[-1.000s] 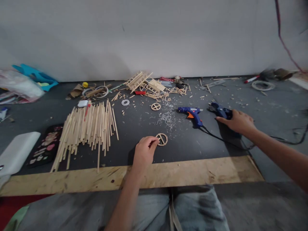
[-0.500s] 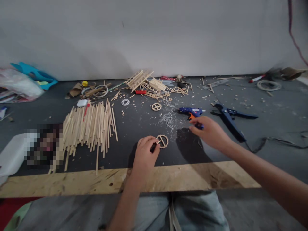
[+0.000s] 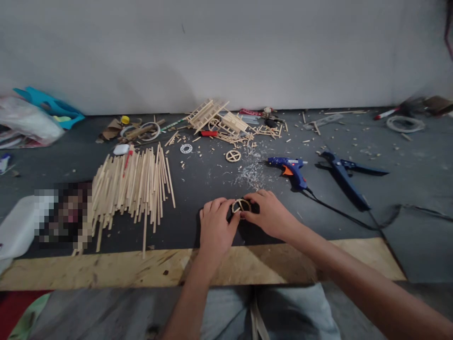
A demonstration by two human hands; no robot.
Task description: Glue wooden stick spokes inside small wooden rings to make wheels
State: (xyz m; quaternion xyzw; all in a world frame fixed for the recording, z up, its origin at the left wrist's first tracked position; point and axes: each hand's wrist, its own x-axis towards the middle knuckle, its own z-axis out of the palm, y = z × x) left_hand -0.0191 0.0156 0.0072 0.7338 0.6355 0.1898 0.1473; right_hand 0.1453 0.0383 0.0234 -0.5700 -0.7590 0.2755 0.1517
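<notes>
Between my two hands is a small wooden wheel (image 3: 241,202), a ring with a bar across it, just above or on the dark tabletop. My left hand (image 3: 217,222) pinches its left side between thumb and fingers. On the opposite side my right hand (image 3: 267,212) grips the rim, thumb at the near edge. The fingertips hide parts of the ring. Farther back lies a second wooden wheel (image 3: 233,156) with crossed spokes. A blue glue gun (image 3: 288,165) with an orange trigger rests on its side beyond my right hand, its cord trailing right.
A pile of thin wooden sticks (image 3: 134,189) covers the left. Blue cutters (image 3: 345,179) lie at right. Wooden frame pieces (image 3: 208,115) and scraps stand along the wall, near a white perforated ring (image 3: 186,148). A pale wooden strip (image 3: 116,269) forms the front edge.
My right hand has let go of the glue gun, leaving it on the table, and has come left to the wheel. My left hand stays at the wheel.
</notes>
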